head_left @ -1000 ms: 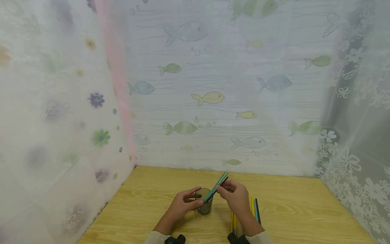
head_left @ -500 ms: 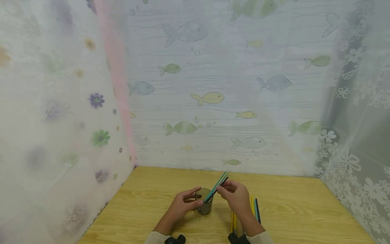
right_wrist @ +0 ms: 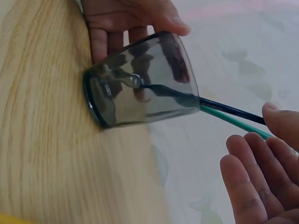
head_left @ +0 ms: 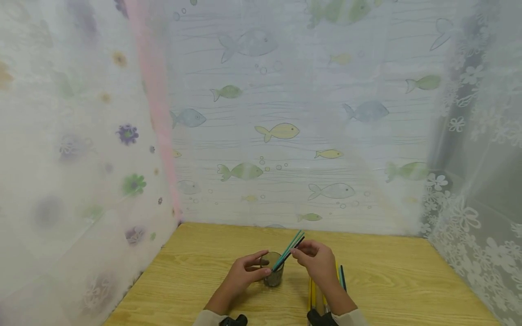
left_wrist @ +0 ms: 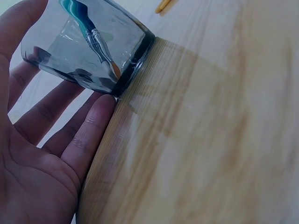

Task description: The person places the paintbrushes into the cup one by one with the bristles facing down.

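A smoky clear glass (head_left: 273, 273) stands on the wooden table (head_left: 195, 271). My left hand (head_left: 244, 274) holds it from the left, with the thumb on one side and the fingers (left_wrist: 70, 135) on the other. Teal and dark paintbrushes (head_left: 290, 247) lean out of the glass toward the upper right. My right hand (head_left: 316, 261) is at their upper ends, and its thumb and fingers (right_wrist: 254, 182) lightly pinch the handles (right_wrist: 229, 112). In the left wrist view the bristle tips (left_wrist: 100, 49) rest near the bottom of the glass (left_wrist: 88, 51). In the right wrist view the glass (right_wrist: 140, 79) shows my left hand (right_wrist: 126, 18) behind it.
Several loose brushes, yellow (head_left: 311, 294) and dark teal (head_left: 341, 277), lie on the table under and beside my right wrist. Sheer curtains with fish (head_left: 281, 131) and flower prints close the table at the back and on both sides.
Both hands, the glass and the brushes stay where they were. The view has shifted only slightly.
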Demonstrator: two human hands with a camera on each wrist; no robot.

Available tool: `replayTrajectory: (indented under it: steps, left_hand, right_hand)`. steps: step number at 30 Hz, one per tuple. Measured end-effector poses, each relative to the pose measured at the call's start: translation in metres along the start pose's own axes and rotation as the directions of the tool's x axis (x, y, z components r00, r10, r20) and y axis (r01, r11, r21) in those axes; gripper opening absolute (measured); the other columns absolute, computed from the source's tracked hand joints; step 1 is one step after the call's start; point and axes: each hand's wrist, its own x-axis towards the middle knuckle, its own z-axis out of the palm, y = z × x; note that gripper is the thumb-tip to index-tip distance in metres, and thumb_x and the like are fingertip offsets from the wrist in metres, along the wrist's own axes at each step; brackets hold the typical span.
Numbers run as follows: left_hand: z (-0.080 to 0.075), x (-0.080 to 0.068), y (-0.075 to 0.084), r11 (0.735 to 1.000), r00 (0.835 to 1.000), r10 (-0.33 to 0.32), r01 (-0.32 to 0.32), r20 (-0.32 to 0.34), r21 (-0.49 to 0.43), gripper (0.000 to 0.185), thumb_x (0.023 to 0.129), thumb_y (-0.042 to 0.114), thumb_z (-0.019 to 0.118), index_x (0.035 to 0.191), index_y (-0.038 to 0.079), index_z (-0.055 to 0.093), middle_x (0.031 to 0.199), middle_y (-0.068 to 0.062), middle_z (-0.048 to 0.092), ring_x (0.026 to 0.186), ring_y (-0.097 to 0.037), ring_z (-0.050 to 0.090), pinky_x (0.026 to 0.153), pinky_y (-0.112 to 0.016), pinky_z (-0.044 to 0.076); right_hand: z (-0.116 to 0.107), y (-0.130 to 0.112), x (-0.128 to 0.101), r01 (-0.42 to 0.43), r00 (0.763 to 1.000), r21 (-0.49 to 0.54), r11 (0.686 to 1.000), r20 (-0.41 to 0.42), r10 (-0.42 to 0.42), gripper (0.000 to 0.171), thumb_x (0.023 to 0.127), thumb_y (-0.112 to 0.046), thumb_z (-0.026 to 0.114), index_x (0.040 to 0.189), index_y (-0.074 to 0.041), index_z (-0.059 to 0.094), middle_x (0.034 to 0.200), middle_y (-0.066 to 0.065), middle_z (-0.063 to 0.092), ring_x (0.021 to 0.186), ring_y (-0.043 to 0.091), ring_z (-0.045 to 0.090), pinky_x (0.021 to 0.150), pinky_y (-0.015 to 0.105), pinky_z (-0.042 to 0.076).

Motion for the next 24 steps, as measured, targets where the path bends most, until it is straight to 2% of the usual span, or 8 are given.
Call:
replayTrajectory:
  steps: [8,16,24]
  left_hand:
    - [0.000,-0.001,0.001,1.000,1.000,-0.005,0.005,0.005,-0.006,0.062,0.100,0.030,0.072,0.157,0.019,0.049,0.142,-0.018,0.063,0.125,-0.035,0.065,0.092,-0.040,0.062]
    - [-0.002,-0.002,0.000,1.000,1.000,-0.011,0.011,0.011,-0.019,0.064,0.100,0.033,0.072,0.157,0.020,0.048,0.143,-0.018,0.062,0.126,-0.034,0.065,0.093,-0.039,0.061]
    - [0.000,-0.002,0.002,1.000,1.000,-0.012,0.012,0.007,-0.015,0.061,0.100,0.032,0.071,0.156,0.022,0.049,0.143,-0.018,0.062,0.126,-0.034,0.065,0.093,-0.040,0.061]
  right_hand:
    - [-0.014,-0.002,-0.002,-0.028,1.000,-0.009,1.000,0.013,0.028,0.029,0.085,-0.025,0.088,0.106,-0.008,0.077,0.096,0.007,0.079,0.086,0.018,0.077,0.076,0.034,0.065]
    - [-0.026,-0.001,-0.003,-0.032,0.999,-0.062,0.998,0.014,0.032,0.030,0.085,-0.027,0.087,0.106,-0.008,0.076,0.096,0.006,0.079,0.087,0.019,0.077,0.075,0.030,0.064]
    - [-0.043,0.001,-0.001,-0.049,0.998,-0.086,0.995,0.028,0.051,0.032,0.086,-0.027,0.087,0.108,-0.008,0.076,0.098,0.006,0.079,0.089,0.019,0.077,0.077,0.034,0.064]
